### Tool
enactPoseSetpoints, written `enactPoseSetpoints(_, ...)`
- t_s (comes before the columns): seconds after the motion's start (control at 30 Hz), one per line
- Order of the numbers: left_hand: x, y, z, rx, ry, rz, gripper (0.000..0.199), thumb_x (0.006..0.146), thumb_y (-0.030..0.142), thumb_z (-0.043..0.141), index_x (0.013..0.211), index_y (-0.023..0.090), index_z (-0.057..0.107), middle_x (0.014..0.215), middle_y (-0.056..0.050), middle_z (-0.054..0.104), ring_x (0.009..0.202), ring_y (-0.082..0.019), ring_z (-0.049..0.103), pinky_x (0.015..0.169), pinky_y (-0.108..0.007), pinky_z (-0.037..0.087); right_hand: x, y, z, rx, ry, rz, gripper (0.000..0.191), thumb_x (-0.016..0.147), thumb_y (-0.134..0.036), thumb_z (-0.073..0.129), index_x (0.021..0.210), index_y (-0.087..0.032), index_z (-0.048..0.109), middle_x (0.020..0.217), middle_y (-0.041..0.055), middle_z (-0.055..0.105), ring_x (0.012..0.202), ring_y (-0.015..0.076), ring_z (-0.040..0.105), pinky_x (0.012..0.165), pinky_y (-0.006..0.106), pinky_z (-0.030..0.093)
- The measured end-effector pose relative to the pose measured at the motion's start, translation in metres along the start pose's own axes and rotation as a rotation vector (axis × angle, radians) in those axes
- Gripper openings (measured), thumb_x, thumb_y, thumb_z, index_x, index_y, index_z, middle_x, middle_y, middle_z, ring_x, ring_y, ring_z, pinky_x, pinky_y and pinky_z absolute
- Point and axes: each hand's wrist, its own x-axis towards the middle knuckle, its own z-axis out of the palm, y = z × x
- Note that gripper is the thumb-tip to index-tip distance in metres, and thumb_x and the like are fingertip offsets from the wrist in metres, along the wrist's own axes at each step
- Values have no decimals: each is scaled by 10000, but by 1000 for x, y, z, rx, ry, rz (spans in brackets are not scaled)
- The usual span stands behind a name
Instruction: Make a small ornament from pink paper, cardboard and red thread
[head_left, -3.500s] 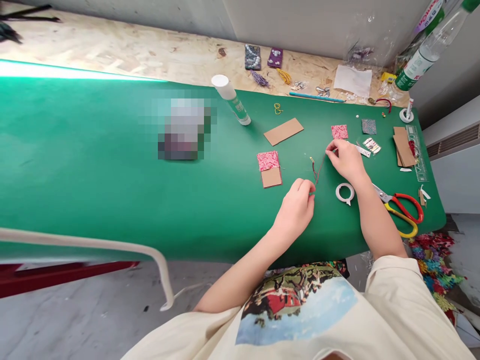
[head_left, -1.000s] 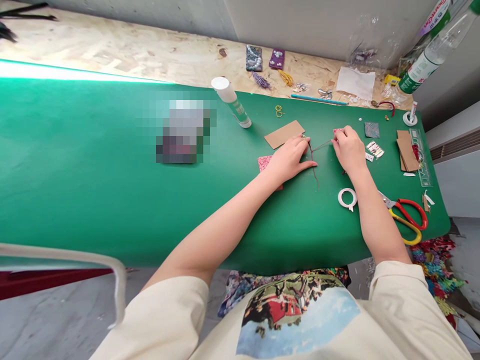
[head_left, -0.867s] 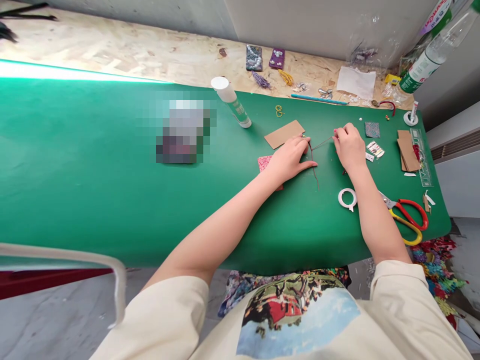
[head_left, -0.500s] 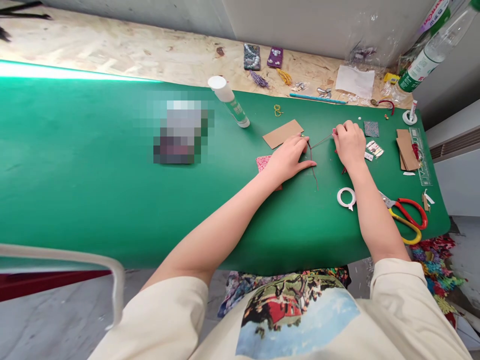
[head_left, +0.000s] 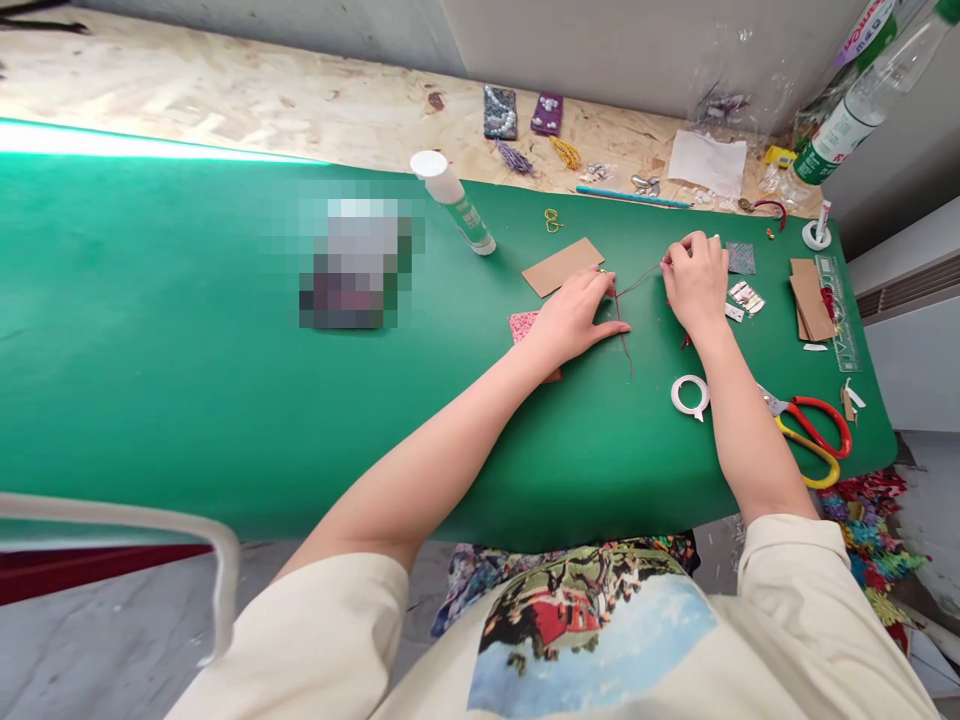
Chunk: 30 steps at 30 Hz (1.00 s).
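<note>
A thin dark red thread point(head_left: 639, 280) stretches between my two hands, above the green mat point(head_left: 570, 460). My left hand point(head_left: 571, 318) rests palm down, its curled fingertips pinning the thread, its thumb stretched apart. A small gold-coloured bit shows at those fingertips; what it belongs to is hidden. The thread's loose tail trails down past the thumb. In a closed pinch, my right hand point(head_left: 696, 285) holds the other end. Under my left wrist lies a pink patterned piece point(head_left: 521, 326), partly covered. A brown card strip point(head_left: 562, 266) is just behind my left hand.
A white tape roll point(head_left: 690, 398) and red-and-yellow scissors point(head_left: 817, 440) lie by my right forearm. A glue stick point(head_left: 454, 203) stands left of the card. Beaded pieces point(head_left: 500, 112), a blue pencil point(head_left: 634, 197) and a bottle point(head_left: 840, 130) line the back. Brown card pieces point(head_left: 811, 300) sit at right.
The whole view has shifted slightly, so things appear a little further left. Both hands keep their places on the thread, with barely any movement.
</note>
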Motion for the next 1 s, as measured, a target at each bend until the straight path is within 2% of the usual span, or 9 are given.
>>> enactPoseSetpoints(0.13,0,0,-4,-76,-6,25,270,793,361,802,903,196,618,1436,-162,615,1465,-349,458,1241,-562,346,-4,-4,-6,61,-37,-1,205,939,-194,496,1075,-173,648,1247,202,625,1173,380,539,1001,545,418)
enactPoseSetpoints(0.27,-1,3,-9,-112,-32,15,186,765,295,801,824,189,660,1445,-156,621,1469,-356,457,1236,-563,357,-15,-5,-31,118,-132,-35,152,930,-217,568,1061,-178,636,1199,159,656,1140,333,589,1002,474,433)
enactPoseSetpoints(0.33,-2,7,-9,-115,-10,1,162,789,315,770,797,191,667,1427,-149,637,1452,-357,476,1220,-574,378,-29,-6,-48,131,-301,-144,128,900,-317,664,923,-199,620,1041,110,683,1031,301,627,932,432,456)
enactPoseSetpoints(0.43,-2,13,-5,-101,40,-48,184,847,330,709,747,197,632,1373,-145,669,1408,-349,522,1197,-588,407,-55,-12,-70,91,-587,-187,463,685,-454,881,968,-218,600,1009,69,647,885,265,640,722,349,463)
enactPoseSetpoints(0.5,-2,17,-2,-68,61,-70,165,849,279,703,748,201,598,1362,-138,668,1393,-341,532,1199,-577,411,-70,-18,-77,-10,-724,-210,506,635,-398,924,987,-218,609,1008,70,635,866,266,645,646,327,429)
enactPoseSetpoints(0.6,-2,20,2,-34,73,-66,117,864,216,663,798,210,566,1353,-133,654,1389,-325,526,1200,-562,415,-82,-22,-80,-99,-792,-243,345,734,-209,848,997,-217,625,1021,77,645,830,245,653,608,321,410)
enactPoseSetpoints(0.7,-2,20,2,-20,66,-39,89,887,195,615,833,215,547,1329,-143,653,1363,-304,545,1204,-547,411,-87,-14,-83,-124,-768,-228,268,802,-98,739,1020,-215,636,1053,89,673,908,267,671,690,345,464)
enactPoseSetpoints(0.8,-2,20,1,-15,66,-30,78,895,197,597,842,210,541,1326,-162,650,1349,-302,556,1209,-538,406,-98,2,-91,-93,-674,-151,260,836,-120,710,1073,-201,642,1123,109,687,1048,320,662,822,412,519)
enactPoseSetpoints(1.0,-3,20,2,0,63,-6,56,901,201,573,856,201,538,1332,-188,644,1343,-308,558,1205,-527,414,-155,23,-90,8,-181,-63,390,945,-425,620,1280,-226,634,1308,197,607,1206,369,593,1008,524,515)
